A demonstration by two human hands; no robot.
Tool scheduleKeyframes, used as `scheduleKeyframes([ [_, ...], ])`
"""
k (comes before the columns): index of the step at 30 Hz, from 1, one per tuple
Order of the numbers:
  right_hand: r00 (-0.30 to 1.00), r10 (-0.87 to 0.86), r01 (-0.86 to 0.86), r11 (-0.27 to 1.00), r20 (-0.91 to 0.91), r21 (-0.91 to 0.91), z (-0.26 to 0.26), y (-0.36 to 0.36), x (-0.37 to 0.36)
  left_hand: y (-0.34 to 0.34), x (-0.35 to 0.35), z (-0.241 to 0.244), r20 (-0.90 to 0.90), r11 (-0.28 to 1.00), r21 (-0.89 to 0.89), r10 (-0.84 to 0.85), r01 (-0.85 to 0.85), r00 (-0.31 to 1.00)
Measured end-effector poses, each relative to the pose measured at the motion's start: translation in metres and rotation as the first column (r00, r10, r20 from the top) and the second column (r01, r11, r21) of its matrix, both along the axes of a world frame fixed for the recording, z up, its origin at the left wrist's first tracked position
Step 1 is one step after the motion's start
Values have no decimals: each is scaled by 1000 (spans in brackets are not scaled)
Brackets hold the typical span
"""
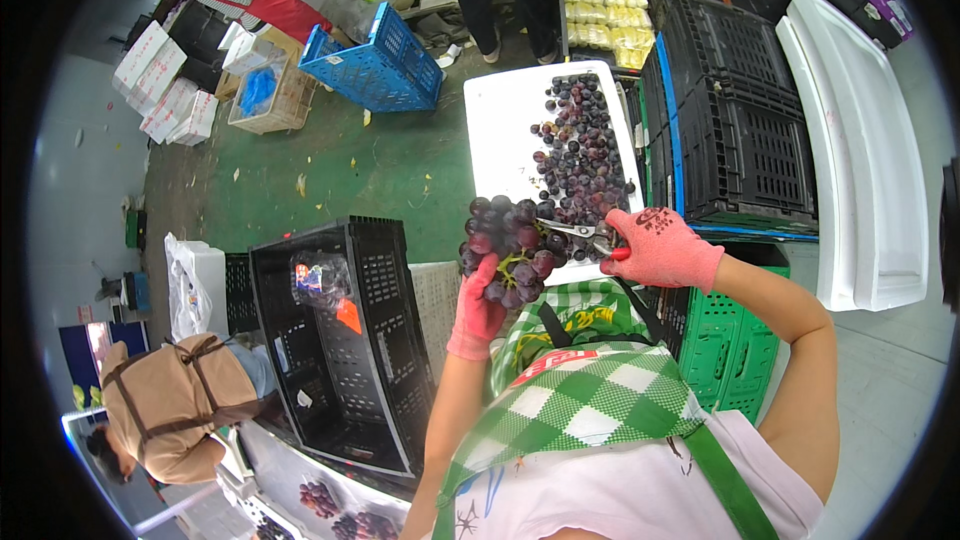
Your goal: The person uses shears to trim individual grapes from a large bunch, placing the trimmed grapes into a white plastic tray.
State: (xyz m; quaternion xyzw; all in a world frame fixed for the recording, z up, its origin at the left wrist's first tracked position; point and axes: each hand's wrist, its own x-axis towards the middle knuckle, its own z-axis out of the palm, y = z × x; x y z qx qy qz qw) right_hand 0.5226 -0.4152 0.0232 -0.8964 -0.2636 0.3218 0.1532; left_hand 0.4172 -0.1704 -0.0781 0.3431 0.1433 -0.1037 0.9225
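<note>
My left hand (480, 304), in a pink glove, holds up a bunch of dark red and purple grapes (514, 244) with some green stem showing. Pruning snips (589, 232) with red on the handles are gripped in my right hand (660, 244), also gloved in pink. Their metal blades point left and reach the right side of the bunch. Beneath and beyond both hands lies a white foam lid or tray (499, 127), with many loose grapes (581, 157) spread over its right part.
Black crates (739, 127) and green crates (735, 345) are stacked at right, near white foam lids (862, 150). An empty black crate (337, 345) stands at left, a blue crate (382, 67) farther off. Co-workers stand at upper left, top and lower left. More grape bunches (319, 499) lie at bottom left.
</note>
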Motion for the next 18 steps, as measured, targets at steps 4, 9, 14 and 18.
scheduleKeyframes([
  [4,1000,22,-23,999,-13,-38,0,1,-1,1,-3,2,13,999,33,-21,20,1000],
  [9,999,37,-39,998,-38,-42,-1,0,0,-2,-3,14,4,999,45,5,-5,1000],
  [14,988,-10,9,1000,-152,-11,-8,-1,5,-2,-2,5,-3,991,122,53,-52,999],
  [18,949,-171,187,982,-265,36,-12,-3,8,-5,-3,5,5,982,184,33,-33,999],
])
